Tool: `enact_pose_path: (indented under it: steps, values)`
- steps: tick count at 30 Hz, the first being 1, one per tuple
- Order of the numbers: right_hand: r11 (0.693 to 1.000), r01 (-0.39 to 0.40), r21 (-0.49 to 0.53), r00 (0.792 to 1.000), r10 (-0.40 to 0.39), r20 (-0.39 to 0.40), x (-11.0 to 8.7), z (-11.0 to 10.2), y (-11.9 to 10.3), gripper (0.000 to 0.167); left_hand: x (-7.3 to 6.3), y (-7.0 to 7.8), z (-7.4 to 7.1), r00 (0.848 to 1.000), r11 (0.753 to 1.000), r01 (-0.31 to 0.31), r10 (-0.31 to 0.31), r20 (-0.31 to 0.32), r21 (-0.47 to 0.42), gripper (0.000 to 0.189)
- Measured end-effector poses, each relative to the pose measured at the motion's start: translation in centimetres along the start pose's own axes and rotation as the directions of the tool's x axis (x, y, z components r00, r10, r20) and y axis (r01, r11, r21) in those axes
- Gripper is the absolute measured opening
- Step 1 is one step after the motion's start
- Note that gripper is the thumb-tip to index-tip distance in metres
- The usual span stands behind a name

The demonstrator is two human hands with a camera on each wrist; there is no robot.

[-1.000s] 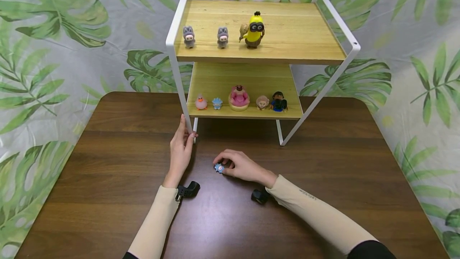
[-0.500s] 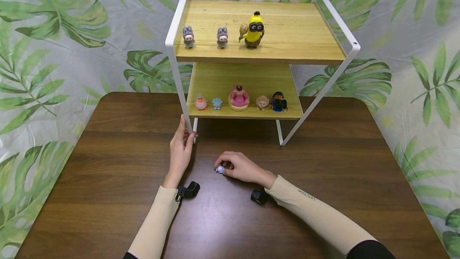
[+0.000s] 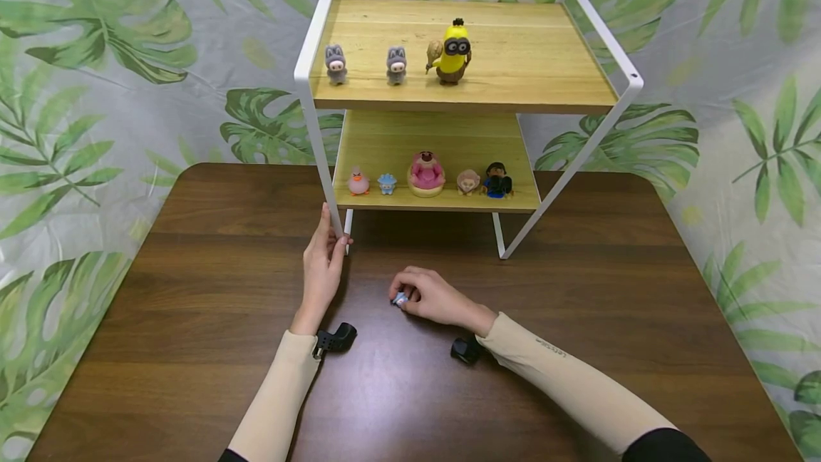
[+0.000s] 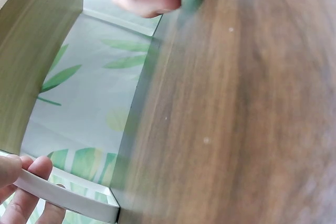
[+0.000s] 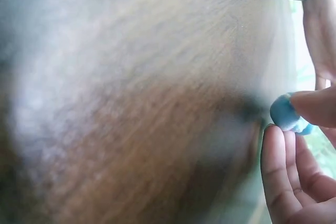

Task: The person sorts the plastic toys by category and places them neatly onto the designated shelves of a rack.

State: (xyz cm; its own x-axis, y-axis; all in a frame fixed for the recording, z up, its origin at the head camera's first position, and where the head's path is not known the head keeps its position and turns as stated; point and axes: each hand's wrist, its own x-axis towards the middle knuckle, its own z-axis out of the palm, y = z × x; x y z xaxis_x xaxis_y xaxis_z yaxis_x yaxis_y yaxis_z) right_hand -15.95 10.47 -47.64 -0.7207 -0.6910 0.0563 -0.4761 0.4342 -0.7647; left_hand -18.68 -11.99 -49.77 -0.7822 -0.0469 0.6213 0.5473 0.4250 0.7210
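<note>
My right hand (image 3: 437, 296) pinches a small blue figurine (image 3: 400, 299) between thumb and fingers, just above the table in front of the shelf. The figurine (image 5: 286, 113) shows its rounded blue side in the right wrist view; the fingers hide part of it. At the shelf's front left, my left hand (image 3: 322, 262) grips the white metal leg (image 3: 338, 225). Its thumb and fingers lie on both sides of the white bar (image 4: 63, 195) in the left wrist view.
A two-tier wooden shelf (image 3: 513, 91) stands on the brown table (image 3: 218, 291). Its top bears two grey rabbit-eared figurines (image 3: 336, 65) and a yellow goggled figure (image 3: 454, 55). Below sit a pink duck (image 3: 358, 182), a blue figurine (image 3: 387, 184), a pink bear (image 3: 426, 175) and others.
The right hand has shifted slightly to the right with the blue figurine, which has turned in the fingers so its face no longer shows. The left hand stays on the leg.
</note>
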Motion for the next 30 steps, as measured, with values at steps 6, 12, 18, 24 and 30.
enact_pose_path:
  steps: [6,12,18,24,30]
  values:
    - [0.998,-0.022,0.052,1.0,0.022,-0.01,-0.3,-0.7,-0.3,0.017,0.1,0.0,0.0,1.0,1.0,-0.021,0.021,-0.008,0.007,0.082]
    - [0.989,-0.042,0.14,0.999,0.046,-0.024,-0.7,-1.6,-0.9,0.017,-0.1,-0.1,0.0,1.0,1.0,-0.023,0.023,-0.006,0.017,0.082]
    - [0.975,-0.053,0.214,0.997,0.063,-0.041,-1.1,-2.5,-1.7,0.017,0.0,0.0,0.0,1.0,1.0,-0.005,0.005,0.002,0.031,0.084]
    - [0.977,-0.012,0.214,0.997,0.027,-0.067,-1.5,-3.7,-2.3,0.017,0.0,0.0,0.0,1.0,1.0,-0.011,0.011,0.0,0.029,0.083]
    - [0.977,-0.002,0.213,0.996,0.022,-0.091,-1.7,-5.3,-2.9,0.02,0.0,0.0,0.0,1.0,1.0,-0.003,0.003,0.003,0.015,0.082]
